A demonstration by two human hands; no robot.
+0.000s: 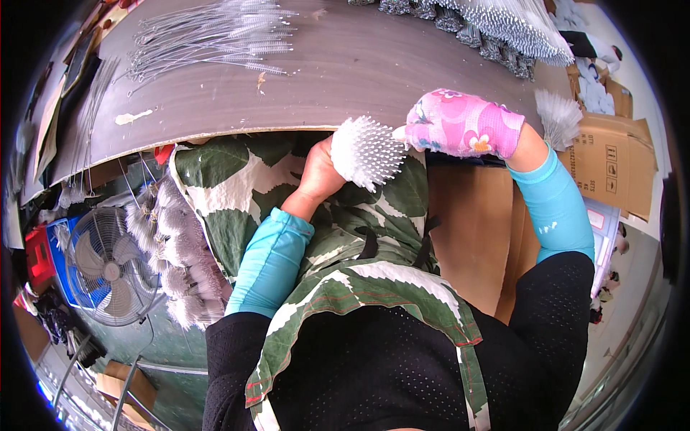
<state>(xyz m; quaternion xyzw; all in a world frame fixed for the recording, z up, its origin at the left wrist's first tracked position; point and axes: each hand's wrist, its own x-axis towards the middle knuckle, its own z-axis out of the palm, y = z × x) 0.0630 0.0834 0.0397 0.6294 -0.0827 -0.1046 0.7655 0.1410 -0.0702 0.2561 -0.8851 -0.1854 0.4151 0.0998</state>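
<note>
My bare left hand (321,171) is closed round a bundle of thin brushes (368,153), whose white bristle ends face up as a rounded cluster over my lap. My right hand (463,123) wears a pink flowered glove with bare fingertips. Its fingers are bent together, and the tips reach the right side of the bundle at the table's edge. Whether they pinch a single brush is too small to make out. Farther off on the brown table (215,108), loose wire brushes (208,36) with looped ends lie spread at the left.
Bundled wire brushes (503,29) are heaped at the table's far right. Cardboard boxes (611,161) stand on the right, and an open carton (467,230) is beside my lap. A fan (111,269) and hanging brush bundles (183,251) are at the lower left.
</note>
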